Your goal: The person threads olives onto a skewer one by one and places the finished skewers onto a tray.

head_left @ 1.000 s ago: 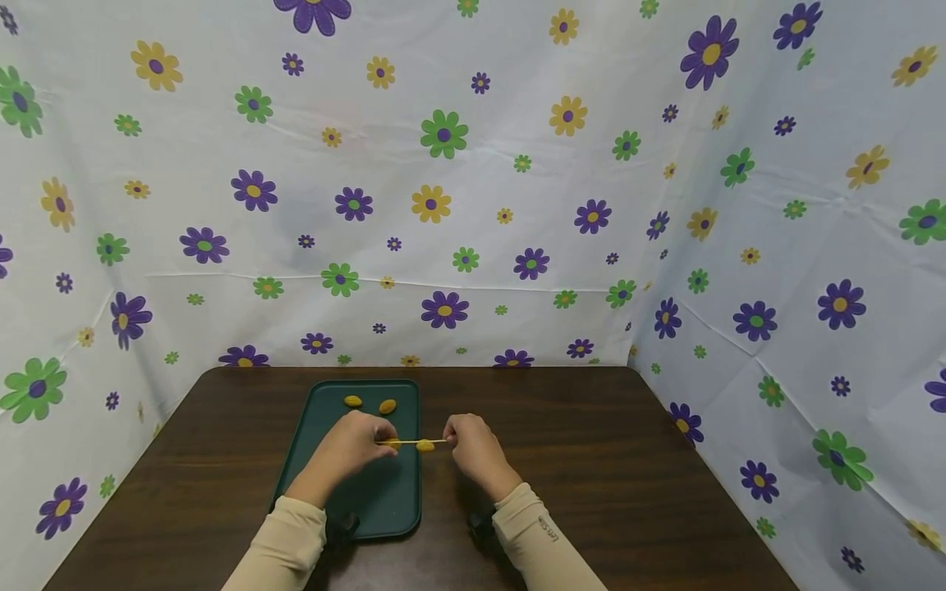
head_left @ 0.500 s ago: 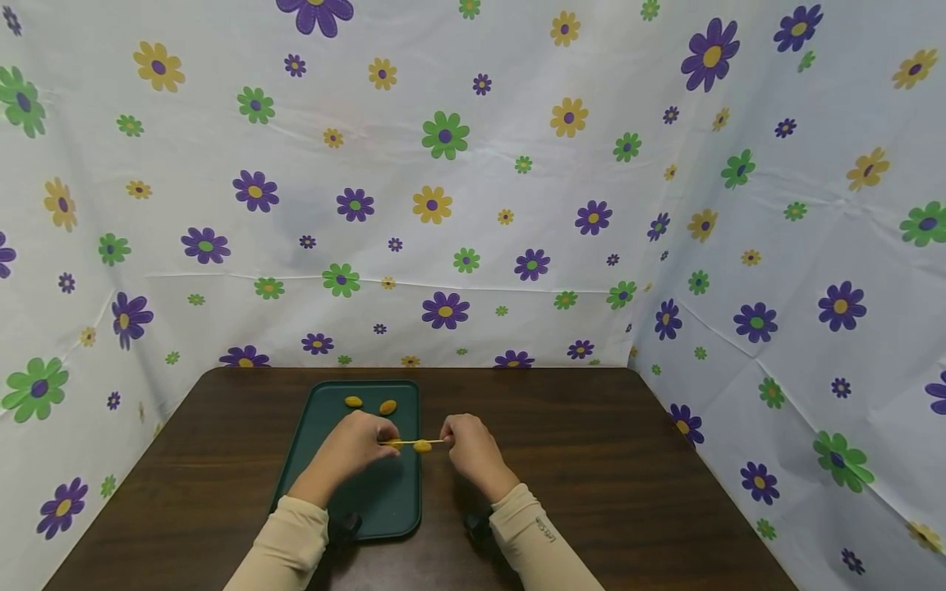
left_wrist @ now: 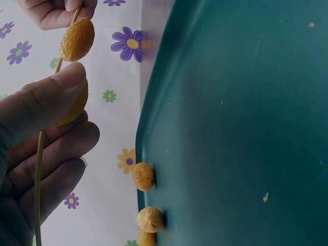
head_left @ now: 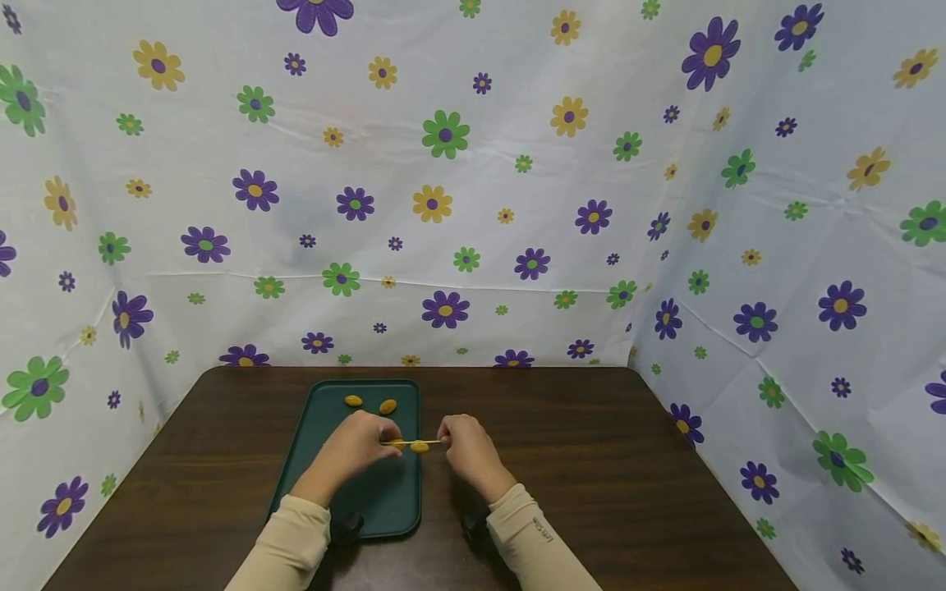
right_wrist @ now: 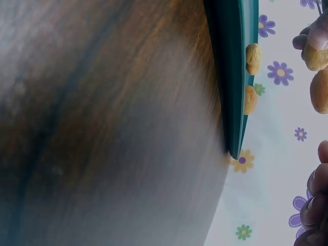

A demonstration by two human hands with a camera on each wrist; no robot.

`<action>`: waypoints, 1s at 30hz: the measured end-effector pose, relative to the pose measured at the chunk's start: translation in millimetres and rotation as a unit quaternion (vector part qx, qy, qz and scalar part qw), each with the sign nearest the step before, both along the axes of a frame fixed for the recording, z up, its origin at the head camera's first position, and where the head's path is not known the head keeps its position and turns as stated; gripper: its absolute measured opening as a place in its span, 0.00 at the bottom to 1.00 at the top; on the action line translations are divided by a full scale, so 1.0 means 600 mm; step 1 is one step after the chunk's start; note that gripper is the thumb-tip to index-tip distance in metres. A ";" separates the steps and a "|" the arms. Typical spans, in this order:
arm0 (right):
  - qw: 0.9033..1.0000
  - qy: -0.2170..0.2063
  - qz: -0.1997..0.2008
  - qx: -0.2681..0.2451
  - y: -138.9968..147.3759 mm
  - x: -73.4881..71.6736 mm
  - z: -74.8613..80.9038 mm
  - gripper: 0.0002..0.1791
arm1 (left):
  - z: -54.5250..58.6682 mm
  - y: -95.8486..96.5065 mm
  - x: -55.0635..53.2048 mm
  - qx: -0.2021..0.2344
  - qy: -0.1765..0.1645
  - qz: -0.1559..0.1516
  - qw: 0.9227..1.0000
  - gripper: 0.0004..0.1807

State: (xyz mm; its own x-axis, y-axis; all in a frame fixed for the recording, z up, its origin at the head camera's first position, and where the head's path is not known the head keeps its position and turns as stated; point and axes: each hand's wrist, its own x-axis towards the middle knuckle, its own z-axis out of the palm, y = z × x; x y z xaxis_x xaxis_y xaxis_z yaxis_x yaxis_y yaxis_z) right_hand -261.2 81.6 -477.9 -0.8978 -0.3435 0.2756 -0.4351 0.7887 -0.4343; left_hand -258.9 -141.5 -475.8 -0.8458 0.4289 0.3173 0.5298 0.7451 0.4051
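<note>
A thin wooden skewer (left_wrist: 38, 189) runs level between my two hands, over the right side of the green tray (head_left: 377, 509). My left hand (head_left: 355, 442) pinches a wrinkled yellow-brown food ball (left_wrist: 79, 105) between thumb and fingers; the skewer passes by the same fingers. Farther along the skewer, towards my right hand, a second oval food ball (left_wrist: 77, 40) is threaded. My right hand (head_left: 467, 447) grips the skewer's right end with curled fingers. The thumb hides part of the pinched ball. In the right wrist view both hands are cut off at the right edge.
On the tray's far end lie two loose food balls (head_left: 353, 401), and the left wrist view shows pale crumbs (left_wrist: 265, 197) on the tray. The tray stands on a dark wooden table (head_left: 576, 460). A flower-patterned cloth (head_left: 488, 148) hangs behind and beside it.
My right hand has shifted slightly left, and the second food ball has moved left with it. The left hand has edged a little right, so the gap between hands is shorter.
</note>
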 end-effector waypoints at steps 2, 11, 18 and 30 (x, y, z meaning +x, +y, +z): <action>1.000 0.003 0.002 0.000 -0.001 0.000 0.000 0.11 | 0.000 0.000 -0.001 0.000 0.001 -0.001 1.000 0.07; 1.000 -0.006 0.003 -0.001 0.000 0.000 0.000 0.11 | -0.001 0.005 -0.003 0.002 0.004 -0.005 1.000 0.07; 1.000 -0.022 0.009 -0.016 -0.001 -0.002 -0.003 0.12 | -0.005 0.006 -0.004 0.009 -0.003 -0.004 1.000 0.07; 0.999 -0.028 0.016 -0.041 0.007 -0.004 -0.006 0.09 | -0.010 -0.005 -0.003 0.020 -0.025 0.015 0.999 0.09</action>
State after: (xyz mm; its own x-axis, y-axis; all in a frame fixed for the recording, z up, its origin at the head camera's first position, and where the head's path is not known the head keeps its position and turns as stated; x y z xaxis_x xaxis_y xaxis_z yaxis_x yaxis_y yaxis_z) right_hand -263.5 85.5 -481.8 -0.9016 -0.3501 0.2540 -0.4325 0.7362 -0.5206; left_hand -260.8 -144.5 -482.1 -0.8729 0.3917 0.2909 0.4866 0.7425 0.4604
